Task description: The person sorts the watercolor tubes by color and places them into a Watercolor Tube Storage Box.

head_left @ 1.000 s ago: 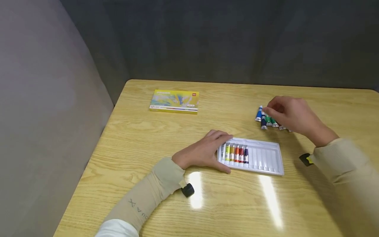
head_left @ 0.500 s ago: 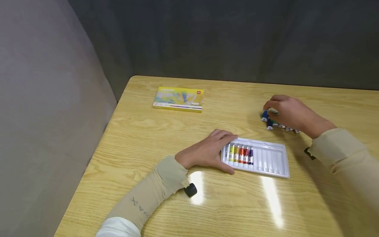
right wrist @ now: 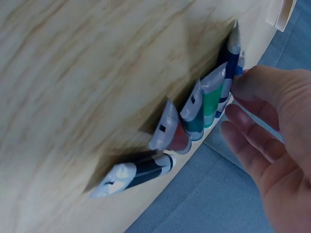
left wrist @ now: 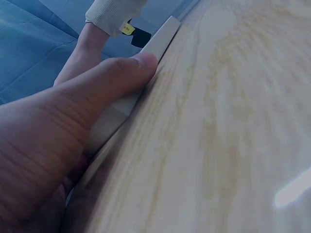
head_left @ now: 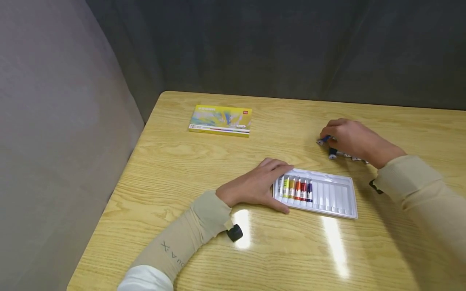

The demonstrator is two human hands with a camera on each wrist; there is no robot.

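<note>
My left hand (head_left: 256,186) holds the left end of a white plastic tray (head_left: 338,176), thumb at the near edge and fingers at the far one. Several small paint tubes (head_left: 298,190) lie side by side in the tray's left slots. At the back right, my right hand (head_left: 353,139) pinches a blue paint tube (head_left: 325,139), which slants between thumb and fingers. Just beside it in the right wrist view are a dark blue tube (right wrist: 232,56), a green tube (right wrist: 212,94), a teal tube (right wrist: 195,116), a red-brown tube (right wrist: 171,131) and a black tube (right wrist: 146,172).
A flat yellow box (head_left: 220,120) with a printed lid lies at the back left of the wooden table (head_left: 204,169). The tray's right slots hold no tubes. A dark curtain (head_left: 255,48) hangs behind the table, and a grey panel (head_left: 62,141) stands on the left.
My right hand has shifted over to the blue tube and tipped it from its earlier lie. The left hand stays on the tray. The head view has swung slightly.
</note>
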